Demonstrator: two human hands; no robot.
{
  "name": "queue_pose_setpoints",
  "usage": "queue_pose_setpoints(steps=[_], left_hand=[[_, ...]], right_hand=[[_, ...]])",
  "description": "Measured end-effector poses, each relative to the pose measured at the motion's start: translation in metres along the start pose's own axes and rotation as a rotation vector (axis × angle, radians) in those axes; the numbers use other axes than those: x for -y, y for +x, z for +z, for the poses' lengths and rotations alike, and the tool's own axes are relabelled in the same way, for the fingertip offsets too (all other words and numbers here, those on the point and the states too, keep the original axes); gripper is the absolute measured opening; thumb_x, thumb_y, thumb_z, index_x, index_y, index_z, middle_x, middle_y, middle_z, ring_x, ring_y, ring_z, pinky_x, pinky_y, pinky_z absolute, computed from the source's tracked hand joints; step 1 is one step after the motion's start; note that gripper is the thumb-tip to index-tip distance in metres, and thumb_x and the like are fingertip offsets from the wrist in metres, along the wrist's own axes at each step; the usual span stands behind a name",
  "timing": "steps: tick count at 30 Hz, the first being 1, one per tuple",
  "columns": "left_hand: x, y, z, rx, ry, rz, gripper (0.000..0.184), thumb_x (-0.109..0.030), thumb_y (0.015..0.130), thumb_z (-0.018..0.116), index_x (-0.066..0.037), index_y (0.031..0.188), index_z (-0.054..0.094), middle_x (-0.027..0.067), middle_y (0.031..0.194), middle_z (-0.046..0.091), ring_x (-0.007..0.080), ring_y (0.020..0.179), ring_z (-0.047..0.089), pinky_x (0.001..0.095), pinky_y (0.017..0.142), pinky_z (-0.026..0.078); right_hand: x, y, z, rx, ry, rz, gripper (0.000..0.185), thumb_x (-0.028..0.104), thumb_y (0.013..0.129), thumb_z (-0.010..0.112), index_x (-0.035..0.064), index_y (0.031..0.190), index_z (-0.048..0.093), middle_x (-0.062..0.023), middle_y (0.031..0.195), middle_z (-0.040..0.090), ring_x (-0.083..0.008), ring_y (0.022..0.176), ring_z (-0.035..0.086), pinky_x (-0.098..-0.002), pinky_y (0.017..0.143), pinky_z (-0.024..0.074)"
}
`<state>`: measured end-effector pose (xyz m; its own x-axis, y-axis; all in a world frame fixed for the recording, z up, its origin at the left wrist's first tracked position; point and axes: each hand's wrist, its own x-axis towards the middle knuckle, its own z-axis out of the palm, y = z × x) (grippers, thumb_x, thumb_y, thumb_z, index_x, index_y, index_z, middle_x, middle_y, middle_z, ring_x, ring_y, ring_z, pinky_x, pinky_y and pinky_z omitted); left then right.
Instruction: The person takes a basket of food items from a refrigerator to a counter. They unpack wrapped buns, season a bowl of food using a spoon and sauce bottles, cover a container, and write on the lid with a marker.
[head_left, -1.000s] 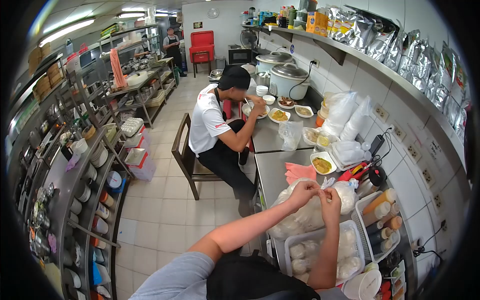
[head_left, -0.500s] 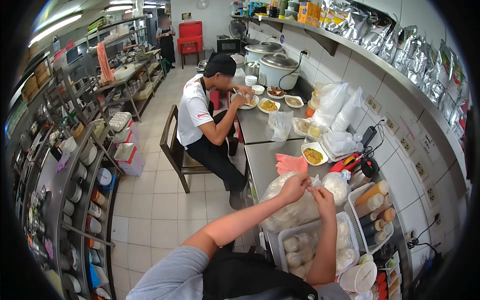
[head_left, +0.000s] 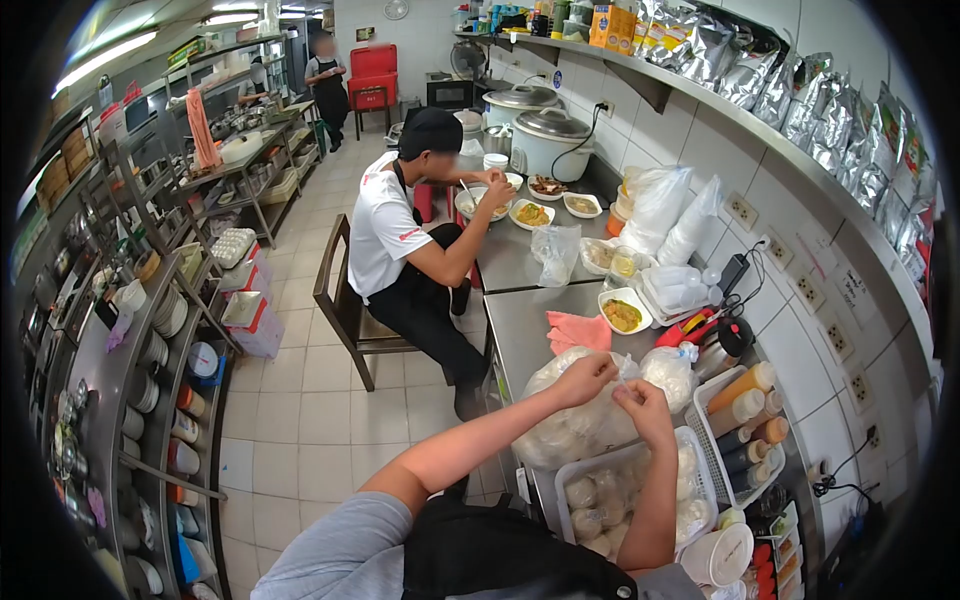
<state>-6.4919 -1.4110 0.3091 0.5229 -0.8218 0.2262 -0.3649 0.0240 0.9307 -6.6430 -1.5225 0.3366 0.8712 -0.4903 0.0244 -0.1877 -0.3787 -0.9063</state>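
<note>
My left hand (head_left: 587,380) is closed with pinched fingers at the top of a large clear plastic bag (head_left: 560,425) of white contents. Just right of it, my right hand (head_left: 643,405) pinches too, at what looks like the bag's clear plastic top. What exactly sits between the fingertips is too small to tell. Below my hands, a white basket (head_left: 563,510) holds several wrapped white balls, partly hidden by my right forearm. A smaller tied bag (head_left: 670,377) stands to the right, and a pink cloth (head_left: 578,332) lies behind the large bag.
A seated person (head_left: 385,235) eats at the far counter beside several bowls. A bowl of food (head_left: 623,312) stands beyond my hands. At the right is a bottle basket (head_left: 700,420); shelving (head_left: 110,350) lines the left. Another person (head_left: 326,85) stands at the back.
My hands have moved slightly apart at the top of the bag. The camera view has shifted, and the standing person at the back has changed posture.
</note>
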Motion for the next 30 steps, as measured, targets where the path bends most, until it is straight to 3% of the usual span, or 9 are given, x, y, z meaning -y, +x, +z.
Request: queue_pose_setpoints(steps=[3,5,7,8,13,15,17,23,30], left_hand=[[0.001,-0.006,-0.002,0.086,0.020,-0.014,0.031,-0.031,0.093,0.061,0.000,0.093,0.060,0.0133,0.087,0.064,0.0248,0.081,0.062,0.0373,0.074,0.048],[0.013,-0.012,0.004,0.044,0.158,0.271,0.037,-0.035,0.086,0.070,0.000,0.093,0.061,0.0169,0.090,0.065,0.0313,0.085,0.063,0.0412,0.075,0.048],[-0.003,-0.019,-0.004,0.189,0.320,0.175,0.042,-0.036,0.081,0.075,0.002,0.093,0.061,0.0212,0.089,0.065,0.0357,0.087,0.063,0.0438,0.076,0.047],[0.002,-0.020,-0.004,0.156,0.337,0.166,0.042,-0.036,0.081,0.075,0.002,0.093,0.061,0.0212,0.089,0.065,0.0357,0.087,0.063,0.0438,0.076,0.047],[0.015,-0.015,0.007,0.078,0.156,0.202,0.040,-0.034,0.082,0.073,0.003,0.091,0.062,0.0219,0.080,0.062,0.0289,0.073,0.061,0.0411,0.071,0.046],[0.002,-0.013,0.000,0.165,0.169,0.029,0.036,-0.032,0.087,0.069,0.002,0.096,0.064,0.0162,0.078,0.063,0.0213,0.071,0.060,0.0374,0.070,0.046],[0.008,-0.012,0.002,0.140,-0.062,0.035,0.032,-0.030,0.091,0.064,0.002,0.097,0.065,0.0118,0.082,0.066,0.0189,0.074,0.061,0.0356,0.072,0.047],[0.013,-0.008,0.019,-0.036,-0.223,-0.107,0.029,-0.025,0.097,0.056,0.003,0.095,0.064,0.0077,0.084,0.066,0.0146,0.078,0.059,0.0301,0.072,0.046],[0.017,-0.003,0.029,-0.136,-0.255,-0.149,0.030,-0.026,0.099,0.052,-0.002,0.082,0.059,0.0015,0.070,0.053,0.0112,0.066,0.046,0.0282,0.063,0.039]], right_hand=[[0.002,-0.001,0.007,-0.098,0.013,0.004,0.010,0.011,0.085,0.071,0.0022,0.086,0.067,0.0021,0.071,0.062,-0.0046,0.064,0.051,-0.0229,0.058,0.0417],[-0.009,0.003,0.005,-0.080,0.037,-0.027,0.010,0.011,0.084,0.071,0.0016,0.086,0.068,0.0012,0.072,0.063,-0.0048,0.065,0.052,-0.0228,0.058,0.0418],[-0.013,0.007,0.007,-0.045,0.059,-0.076,0.011,0.010,0.084,0.071,0.0010,0.086,0.068,0.0003,0.074,0.064,-0.0050,0.065,0.053,-0.0227,0.058,0.0418],[-0.010,0.004,0.005,-0.047,0.058,-0.048,0.012,0.011,0.084,0.072,0.0004,0.087,0.068,0.0000,0.073,0.064,-0.0051,0.065,0.053,-0.0228,0.059,0.0421],[-0.009,0.007,0.001,-0.086,0.007,0.009,0.015,0.013,0.084,0.073,-0.0008,0.088,0.067,-0.0010,0.075,0.065,-0.0054,0.066,0.054,-0.0226,0.060,0.0430],[0.001,0.006,0.001,-0.051,0.149,-0.029,0.017,0.013,0.083,0.073,-0.0005,0.090,0.066,-0.0006,0.077,0.065,-0.0054,0.067,0.054,-0.0220,0.062,0.0433],[-0.003,0.006,-0.004,-0.063,0.197,-0.006,0.017,0.013,0.083,0.074,0.0002,0.090,0.066,-0.0002,0.078,0.064,-0.0055,0.068,0.054,-0.0213,0.063,0.0437],[-0.001,0.003,0.004,0.009,0.059,-0.030,0.016,0.013,0.083,0.075,0.0011,0.084,0.064,0.0021,0.072,0.060,-0.0047,0.066,0.051,-0.0208,0.060,0.0418],[-0.004,0.010,0.024,-0.217,0.057,-0.069,0.021,0.014,0.085,0.073,0.0007,0.074,0.061,0.0002,0.065,0.059,-0.0053,0.061,0.047,-0.0239,0.055,0.0384]])
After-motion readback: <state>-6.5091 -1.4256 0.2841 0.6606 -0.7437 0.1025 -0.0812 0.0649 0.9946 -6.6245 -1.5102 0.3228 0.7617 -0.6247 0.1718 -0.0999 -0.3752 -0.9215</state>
